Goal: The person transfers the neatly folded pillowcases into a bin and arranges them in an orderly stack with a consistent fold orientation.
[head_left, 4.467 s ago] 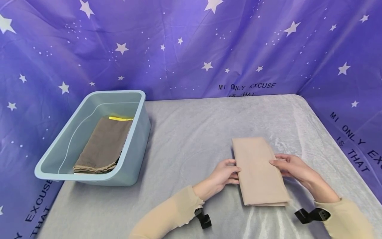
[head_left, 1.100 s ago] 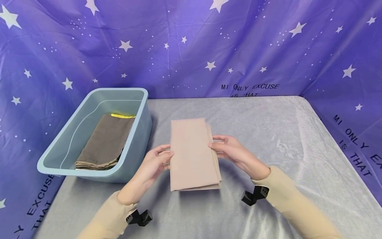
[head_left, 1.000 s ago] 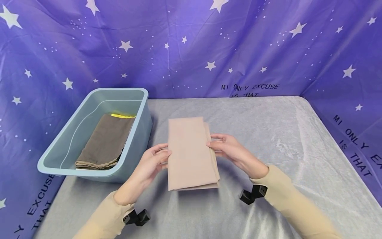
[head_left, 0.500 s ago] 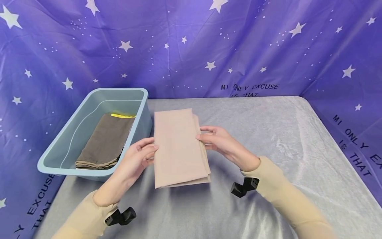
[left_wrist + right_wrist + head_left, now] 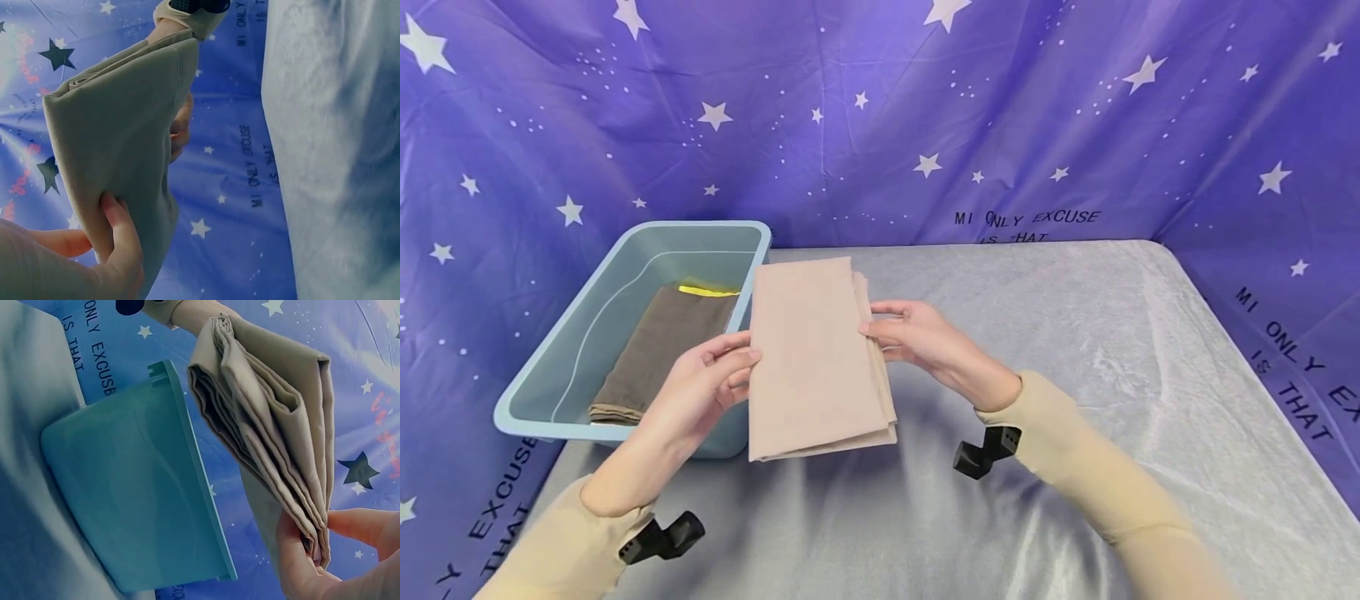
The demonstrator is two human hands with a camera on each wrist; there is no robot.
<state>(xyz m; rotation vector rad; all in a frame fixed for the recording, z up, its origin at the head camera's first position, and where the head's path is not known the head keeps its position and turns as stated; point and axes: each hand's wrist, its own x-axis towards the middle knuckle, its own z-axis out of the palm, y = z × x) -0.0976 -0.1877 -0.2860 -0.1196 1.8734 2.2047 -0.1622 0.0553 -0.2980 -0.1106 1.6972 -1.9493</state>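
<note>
A folded beige cloth is held up above the table, its several layers showing edge-on in the right wrist view. My left hand pinches its left edge, thumb on top and fingers beneath. On the opposite edge my right hand pinches the layers between thumb and fingers. The cloth's left side overlaps the right wall of a blue plastic tub in the head view. Inside the tub lies a folded dark brown cloth, partly hidden by my left hand, with a yellow strip at its far end.
A grey velvety cover lies over the table. Purple star-printed curtains hang behind it and at both sides. Each sleeve carries a small black wrist camera, one at the left wrist and one at the right wrist.
Both hands have carried the folded beige cloth leftward from the table's right side, raising it toward the tub. The tub and the brown cloth in it have stayed put.
</note>
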